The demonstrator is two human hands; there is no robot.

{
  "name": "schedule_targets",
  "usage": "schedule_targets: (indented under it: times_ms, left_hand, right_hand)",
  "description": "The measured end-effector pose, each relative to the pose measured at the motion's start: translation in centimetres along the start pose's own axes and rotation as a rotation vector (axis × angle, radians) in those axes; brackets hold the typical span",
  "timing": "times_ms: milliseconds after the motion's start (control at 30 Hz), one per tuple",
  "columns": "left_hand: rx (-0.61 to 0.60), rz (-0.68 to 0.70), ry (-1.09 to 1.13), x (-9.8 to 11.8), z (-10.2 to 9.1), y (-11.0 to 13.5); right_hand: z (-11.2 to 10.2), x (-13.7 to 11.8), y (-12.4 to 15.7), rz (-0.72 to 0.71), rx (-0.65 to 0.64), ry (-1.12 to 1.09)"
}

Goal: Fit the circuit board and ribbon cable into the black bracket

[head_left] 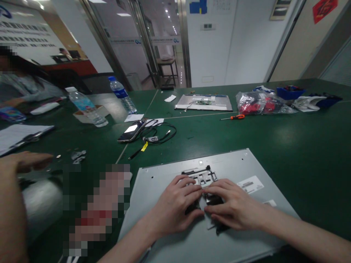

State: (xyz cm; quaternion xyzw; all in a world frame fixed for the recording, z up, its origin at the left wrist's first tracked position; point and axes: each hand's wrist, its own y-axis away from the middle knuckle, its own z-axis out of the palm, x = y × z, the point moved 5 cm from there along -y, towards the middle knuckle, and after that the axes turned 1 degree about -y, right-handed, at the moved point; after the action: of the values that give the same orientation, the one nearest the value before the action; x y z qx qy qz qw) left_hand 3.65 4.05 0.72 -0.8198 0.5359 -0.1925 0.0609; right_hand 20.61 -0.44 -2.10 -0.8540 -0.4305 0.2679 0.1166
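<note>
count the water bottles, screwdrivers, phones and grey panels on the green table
water bottles: 2
screwdriver: 1
phone: 1
grey panels: 2
total: 6

An electronics repair workshop inside an office building: a green desk (274, 138) carries a stripped monitor panel (204, 103), an orange screwdriver (233, 117), bagged parts (260, 103), with glass doors (153, 44) behind.
</note>
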Motion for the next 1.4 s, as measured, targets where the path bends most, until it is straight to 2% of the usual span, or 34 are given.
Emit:
schedule_targets:
  times_ms: [567, 867, 1400]
  left_hand:
    - [-0.04, 0.02, -0.034, 0.08, 0.61, 0.07]
    - [-0.037, 0.03, -0.041, 0.04, 0.79, 0.0]
    - [-0.036, -0.043, -0.048, -0.1, 0.37, -0.04]
  right_hand:
    - [-0.24, 0.01, -0.2, -0.009, -0.061, -0.034]
    - [-0.57, 0.01, 0.01, -0.005, -0.018, -0.047]
    - [-0.56, 0.0, -0.14, 0.016, -0.036, -0.014]
